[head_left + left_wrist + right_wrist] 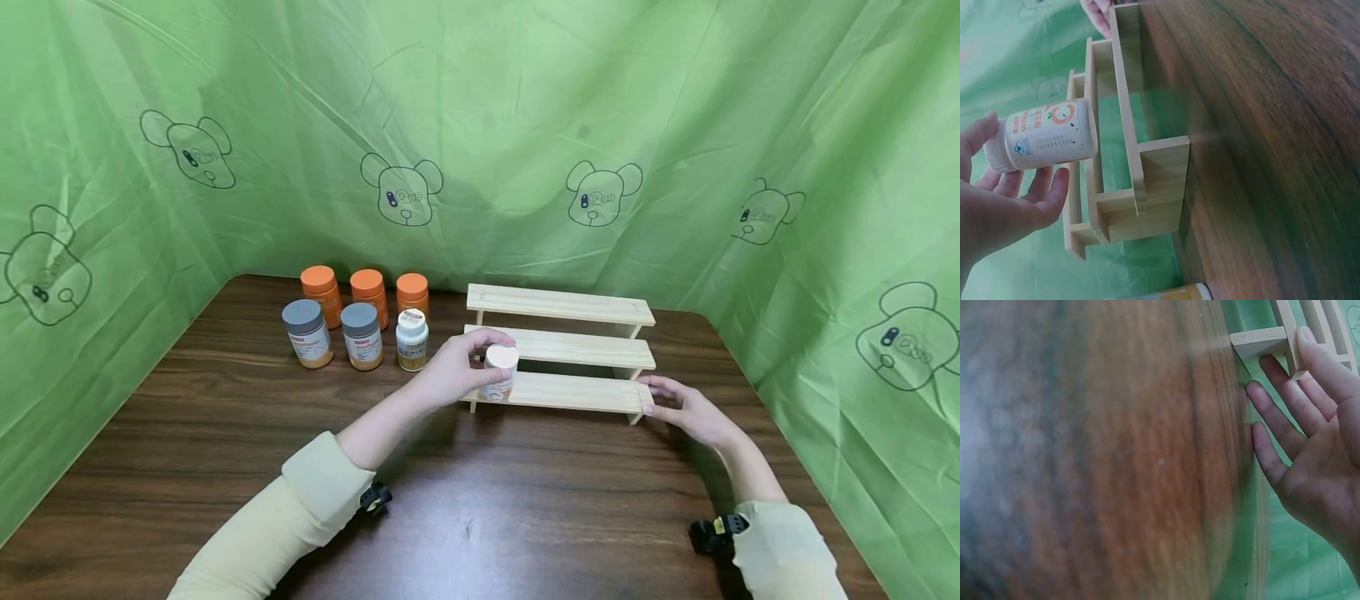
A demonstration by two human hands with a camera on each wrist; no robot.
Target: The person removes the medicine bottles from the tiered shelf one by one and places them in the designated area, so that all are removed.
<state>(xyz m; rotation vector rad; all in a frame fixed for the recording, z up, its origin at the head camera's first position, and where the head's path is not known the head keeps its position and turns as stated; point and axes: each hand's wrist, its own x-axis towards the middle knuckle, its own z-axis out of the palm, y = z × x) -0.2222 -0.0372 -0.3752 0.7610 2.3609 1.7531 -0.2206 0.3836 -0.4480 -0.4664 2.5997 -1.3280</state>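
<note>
My left hand (pixel 450 371) holds a small white vitamin bottle (pixel 501 367) around its cap end, thumb on one side and fingers on the other. The bottle (pixel 1047 134) is upright over the left end of the lowest step of a three-step wooden rack (pixel 570 392); in the left wrist view a gap shows between its base and that step. Orange print marks its label. At the rack's right end, my right hand (pixel 693 412) grips the end of the lowest step, thumb at the front edge and fingers behind. In the right wrist view its lower fingers (pixel 1272 450) extend past the wood.
Left of the rack stand several bottles: orange jars (pixel 320 296) at the back, grey-lidded jars (pixel 307 337) in front, and a white-capped bottle (pixel 412 342) nearest the rack. Green cloth (pixel 495 208) hangs behind and beside the brown wooden table (pixel 480 500).
</note>
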